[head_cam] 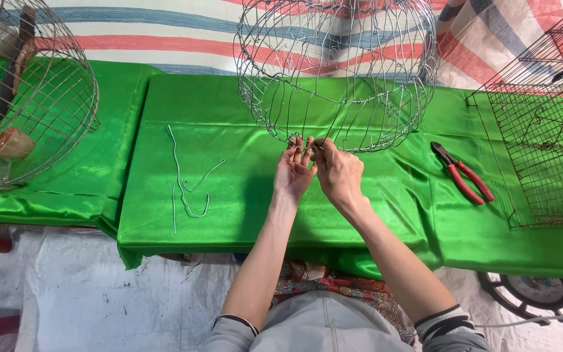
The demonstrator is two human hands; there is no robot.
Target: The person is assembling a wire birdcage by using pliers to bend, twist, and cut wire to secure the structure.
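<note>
Thin bare-metal wire forms a domed, open-mesh cage (pixel 337 72) standing on glossy green satin cloth (pixel 229 189). Left hand (pixel 293 171) and right hand (pixel 338 175) pinch its lower rim wire. Red-handled pliers (pixel 462 173) and bent wire offcuts (pixel 187 176) lie apart.

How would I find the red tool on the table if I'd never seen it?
Start at the green cloth covering the table, then look right of the right hand. The pliers lie flat there, before the flat wire grid. They alone have red handles and dark jaws.
</note>
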